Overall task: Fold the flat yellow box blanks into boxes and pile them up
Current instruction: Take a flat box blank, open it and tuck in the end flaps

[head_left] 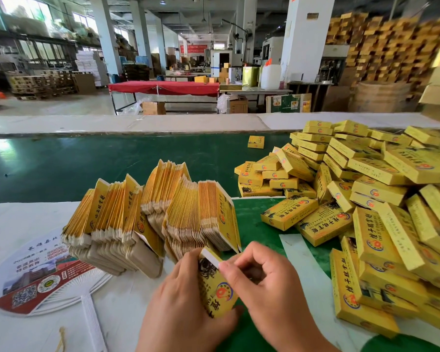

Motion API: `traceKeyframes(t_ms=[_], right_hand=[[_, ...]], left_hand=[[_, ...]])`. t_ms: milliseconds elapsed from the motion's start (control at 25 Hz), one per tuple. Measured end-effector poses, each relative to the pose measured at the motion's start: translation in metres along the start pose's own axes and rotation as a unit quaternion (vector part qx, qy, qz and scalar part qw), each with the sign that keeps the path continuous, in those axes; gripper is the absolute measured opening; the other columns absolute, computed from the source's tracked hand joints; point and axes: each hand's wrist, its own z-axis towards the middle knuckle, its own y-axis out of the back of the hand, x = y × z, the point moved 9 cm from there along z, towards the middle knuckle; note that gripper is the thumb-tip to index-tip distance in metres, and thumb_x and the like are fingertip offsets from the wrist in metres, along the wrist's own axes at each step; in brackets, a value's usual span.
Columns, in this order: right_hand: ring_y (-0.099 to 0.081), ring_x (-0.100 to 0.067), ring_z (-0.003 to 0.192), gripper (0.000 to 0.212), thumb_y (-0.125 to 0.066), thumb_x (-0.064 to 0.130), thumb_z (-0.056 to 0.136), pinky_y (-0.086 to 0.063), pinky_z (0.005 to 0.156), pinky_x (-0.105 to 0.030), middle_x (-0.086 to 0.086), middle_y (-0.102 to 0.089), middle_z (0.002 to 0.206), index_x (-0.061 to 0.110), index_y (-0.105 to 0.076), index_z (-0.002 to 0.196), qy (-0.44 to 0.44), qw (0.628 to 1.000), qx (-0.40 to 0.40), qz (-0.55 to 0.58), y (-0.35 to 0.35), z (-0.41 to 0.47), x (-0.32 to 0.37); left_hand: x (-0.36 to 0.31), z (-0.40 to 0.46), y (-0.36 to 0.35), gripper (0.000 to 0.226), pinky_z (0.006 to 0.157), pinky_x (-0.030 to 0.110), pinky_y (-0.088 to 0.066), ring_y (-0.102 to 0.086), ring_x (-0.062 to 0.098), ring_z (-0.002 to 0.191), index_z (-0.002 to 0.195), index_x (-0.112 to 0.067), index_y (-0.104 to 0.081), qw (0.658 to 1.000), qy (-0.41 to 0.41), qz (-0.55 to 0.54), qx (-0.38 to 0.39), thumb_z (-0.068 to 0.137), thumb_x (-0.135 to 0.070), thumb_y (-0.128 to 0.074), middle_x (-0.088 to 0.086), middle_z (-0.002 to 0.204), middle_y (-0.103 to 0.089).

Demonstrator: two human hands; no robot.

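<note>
A yellow box blank [217, 292] with a red round logo is held upright near the table's front edge, between both hands. My left hand [182, 301] grips its left side and bottom. My right hand [262, 283] pinches its white top flap from the right. Just behind stands a fanned row of flat yellow box blanks [158, 212], leaning on edge. To the right lies a big loose heap of folded yellow boxes [361, 199], spreading to the right edge.
A round paper hand fan [43, 278] lies on the white table cover at the left. A green conveyor belt [87, 163] runs across behind the blanks, with one stray folded box [256, 142] on it. Factory floor, tables and stacked cartons fill the background.
</note>
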Motion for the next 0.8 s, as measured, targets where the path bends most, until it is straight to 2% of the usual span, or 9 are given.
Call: traceKeyframes(t_ms=[120,200,360,600,720,800], right_hand=[[-0.07,-0.009,0.066,0.014,-0.071,0.041,0.082,-0.058,0.057,-0.027,0.005,-0.073,0.072,0.027,-0.068,0.081,-0.023,0.999,0.023,0.039,-0.003,0.001,-0.005],[-0.067,-0.005,0.062,0.008,-0.07,0.03,0.088,-0.053,0.053,-0.022,0.006,-0.072,0.068,0.026,-0.07,0.081,-0.02,0.998,0.021,0.054,0.0,0.002,-0.004],[-0.057,-0.002,0.052,0.018,-0.07,0.022,0.09,-0.045,0.048,-0.017,0.006,-0.064,0.057,0.025,-0.068,0.072,-0.029,0.998,0.004,0.061,0.005,0.003,-0.005],[-0.066,-0.006,0.06,0.011,-0.073,0.022,0.087,-0.051,0.049,-0.018,0.009,-0.071,0.065,0.025,-0.075,0.077,0.0,1.0,0.015,-0.001,0.004,0.002,0.004],[-0.065,-0.002,0.061,0.008,-0.071,0.028,0.088,-0.045,0.049,-0.009,0.016,-0.071,0.067,0.026,-0.078,0.084,0.058,0.995,0.001,-0.081,0.007,-0.001,0.018],[-0.067,0.005,0.069,0.015,-0.068,0.03,0.086,-0.047,0.056,-0.005,0.018,-0.074,0.077,0.024,-0.08,0.092,0.108,0.986,-0.008,-0.128,0.005,-0.004,0.03]], left_hand=[[-0.001,0.002,0.005,0.075,0.063,0.007,-0.038,-0.059,0.0,0.08,0.115,-0.04,-0.045,0.999,-0.026,0.016,-0.013,0.046,-0.064,-0.064,-0.033,0.087,-0.049],[-0.004,0.002,0.007,0.076,0.062,0.008,-0.039,-0.06,0.0,0.077,0.116,-0.037,-0.049,0.999,-0.042,0.022,-0.008,0.046,-0.061,-0.068,-0.032,0.087,-0.052],[-0.01,0.002,0.008,0.079,0.06,0.004,-0.035,-0.055,-0.007,0.074,0.116,-0.034,-0.051,0.998,-0.059,0.036,0.01,0.045,-0.063,-0.069,-0.031,0.09,-0.053],[-0.006,0.001,0.003,0.083,0.064,0.005,-0.034,-0.062,0.002,0.079,0.119,-0.03,-0.049,0.996,-0.045,0.079,0.019,0.046,-0.066,-0.067,-0.024,0.092,-0.052],[-0.008,0.0,0.004,0.083,0.066,0.01,-0.036,-0.064,0.002,0.078,0.118,-0.026,-0.049,0.992,-0.056,0.109,0.008,0.048,-0.069,-0.062,-0.022,0.091,-0.051],[-0.003,-0.001,0.004,0.082,0.071,0.012,-0.038,-0.065,0.004,0.085,0.121,-0.026,-0.048,0.994,-0.042,0.102,0.0,0.052,-0.068,-0.062,-0.019,0.097,-0.058]])
